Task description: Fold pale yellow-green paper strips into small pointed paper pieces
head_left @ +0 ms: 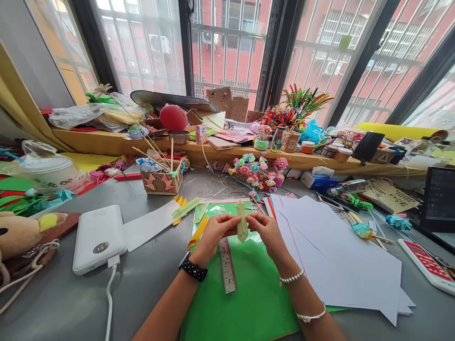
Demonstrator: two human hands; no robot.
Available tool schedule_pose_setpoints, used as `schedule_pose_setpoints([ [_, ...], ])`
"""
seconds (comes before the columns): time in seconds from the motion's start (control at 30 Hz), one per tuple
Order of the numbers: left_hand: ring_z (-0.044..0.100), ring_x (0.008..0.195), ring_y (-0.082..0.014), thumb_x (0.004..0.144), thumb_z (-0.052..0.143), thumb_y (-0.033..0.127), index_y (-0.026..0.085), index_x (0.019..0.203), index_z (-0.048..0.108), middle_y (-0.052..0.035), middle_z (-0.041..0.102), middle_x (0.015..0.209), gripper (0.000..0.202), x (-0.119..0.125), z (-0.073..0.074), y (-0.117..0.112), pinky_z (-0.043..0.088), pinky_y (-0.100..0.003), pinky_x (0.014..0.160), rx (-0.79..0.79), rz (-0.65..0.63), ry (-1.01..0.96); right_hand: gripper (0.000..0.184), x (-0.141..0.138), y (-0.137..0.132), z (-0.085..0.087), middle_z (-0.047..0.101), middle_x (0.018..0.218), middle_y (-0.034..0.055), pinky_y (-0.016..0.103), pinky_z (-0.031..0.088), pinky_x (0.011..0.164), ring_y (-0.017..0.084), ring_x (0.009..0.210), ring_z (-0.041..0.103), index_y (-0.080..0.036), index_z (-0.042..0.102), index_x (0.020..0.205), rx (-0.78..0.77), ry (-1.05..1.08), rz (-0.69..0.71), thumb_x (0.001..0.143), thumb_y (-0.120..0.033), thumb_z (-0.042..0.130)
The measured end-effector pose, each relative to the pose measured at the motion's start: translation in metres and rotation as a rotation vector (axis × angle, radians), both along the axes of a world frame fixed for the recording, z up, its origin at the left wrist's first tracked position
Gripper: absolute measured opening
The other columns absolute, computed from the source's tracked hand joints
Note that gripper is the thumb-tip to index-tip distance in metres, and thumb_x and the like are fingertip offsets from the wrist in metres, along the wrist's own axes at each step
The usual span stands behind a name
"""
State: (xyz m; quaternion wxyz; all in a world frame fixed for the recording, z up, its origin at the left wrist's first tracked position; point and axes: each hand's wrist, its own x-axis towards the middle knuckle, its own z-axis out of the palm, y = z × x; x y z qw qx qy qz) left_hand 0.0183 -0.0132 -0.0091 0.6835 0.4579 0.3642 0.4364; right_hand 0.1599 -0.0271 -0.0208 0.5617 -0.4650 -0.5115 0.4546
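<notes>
A narrow, light green folded paper piece stands roughly upright between my two hands, above a green sheet. My left hand pinches its left edge between thumb and fingers. On the opposite edge, my right hand grips it the same way. Below my left hand lies a ruler with a red edge. Close by on the left are a yellow-orange folded paper strip and another light green folded paper.
White paper sheets are stacked at the right, near a red and white calculator. At the left lies a white power bank with a cable. Behind stand a cardboard box and small craft flowers.
</notes>
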Motion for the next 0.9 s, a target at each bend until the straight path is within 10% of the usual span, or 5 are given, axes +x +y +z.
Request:
schedule_pose_setpoints([
  [0.9, 0.058, 0.061, -0.0149, 0.056, 0.066, 0.036, 0.01, 0.069, 0.062, -0.0038, 0.063, 0.063, 0.03, 0.0048, -0.0017, -0.0009, 0.047, -0.029, 0.064, 0.066, 0.021, 0.023, 0.019, -0.0086, -0.003, -0.0062, 0.057, 0.063, 0.0013, 0.024, 0.039, 0.055, 0.014, 0.06, 0.051, -0.016, 0.059, 0.068, 0.086, -0.09, -0.1, 0.069, -0.034, 0.054],
])
